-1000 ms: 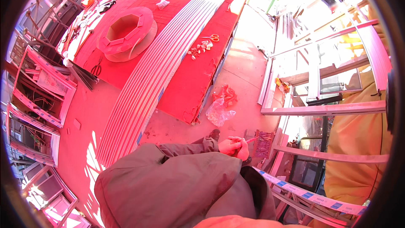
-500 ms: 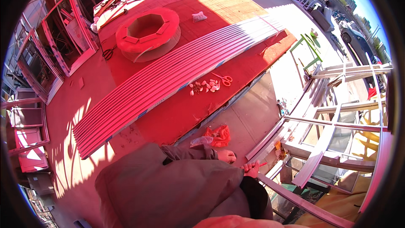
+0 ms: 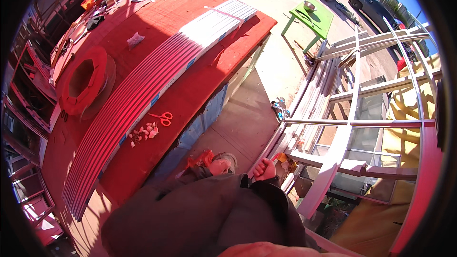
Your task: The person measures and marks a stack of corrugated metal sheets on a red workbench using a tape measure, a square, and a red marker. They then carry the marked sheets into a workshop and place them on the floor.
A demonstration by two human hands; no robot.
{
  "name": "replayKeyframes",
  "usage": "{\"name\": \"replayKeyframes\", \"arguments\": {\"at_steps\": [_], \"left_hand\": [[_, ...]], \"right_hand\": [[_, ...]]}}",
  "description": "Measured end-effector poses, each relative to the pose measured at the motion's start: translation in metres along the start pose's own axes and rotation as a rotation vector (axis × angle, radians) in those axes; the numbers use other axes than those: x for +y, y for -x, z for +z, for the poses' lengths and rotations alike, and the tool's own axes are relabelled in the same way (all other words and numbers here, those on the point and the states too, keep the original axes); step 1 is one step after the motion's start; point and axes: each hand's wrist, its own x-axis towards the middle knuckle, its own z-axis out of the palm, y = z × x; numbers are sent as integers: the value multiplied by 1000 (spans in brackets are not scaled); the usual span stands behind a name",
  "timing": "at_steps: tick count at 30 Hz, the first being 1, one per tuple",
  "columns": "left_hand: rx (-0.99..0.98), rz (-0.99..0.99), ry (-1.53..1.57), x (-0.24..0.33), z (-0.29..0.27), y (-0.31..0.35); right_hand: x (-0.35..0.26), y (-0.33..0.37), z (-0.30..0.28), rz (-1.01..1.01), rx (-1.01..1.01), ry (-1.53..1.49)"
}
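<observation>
My left hand (image 3: 219, 166) is low in the middle, next to a greyish-beige rounded thing that may be a shoe tip (image 3: 231, 160). Its fingers do not show clearly. Just to its right, my right hand (image 3: 264, 169) is closed like a fist, with a small reddish tip by its thumb side; what it grips, if anything, I cannot make out. A crumpled red plastic bag (image 3: 202, 158) lies on the floor beyond my left hand. Orange-handled scissors (image 3: 165, 119) and a small pile of garlic-like pale pieces (image 3: 144, 133) rest on the red table (image 3: 190, 100), out of reach of both hands.
Long ribbed strips (image 3: 157, 71) lie bundled across the table beside a large red-topped spool (image 3: 83, 82). A green table (image 3: 314, 16) with a metal bowl (image 3: 309, 5) stands far right. White metal frames (image 3: 333, 162) crowd my right side.
My view has swung to the right, so the table and spool sit further left. My hands have moved apart; the left is nearer the red bag. The green table shows fully now.
</observation>
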Motion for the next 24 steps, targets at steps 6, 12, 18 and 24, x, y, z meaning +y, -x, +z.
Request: {"name": "replayKeyframes", "arguments": {"at_steps": [6, 12, 18, 24], "left_hand": [[-60, 11, 299, 110, -27, -136], [-615, 521, 583, 408, -48, -239], [-1539, 605, 599, 661, 1, -291], [-1863, 420, 607, 729, 25, -436]], "right_hand": [[-85, -103, 22, 44, 42, 21], [-202, -231, 50, 69, 89, -36], [-324, -285, 150, 29, -101, 1], [-444, -376, 215, 84, 57, -85]]}}
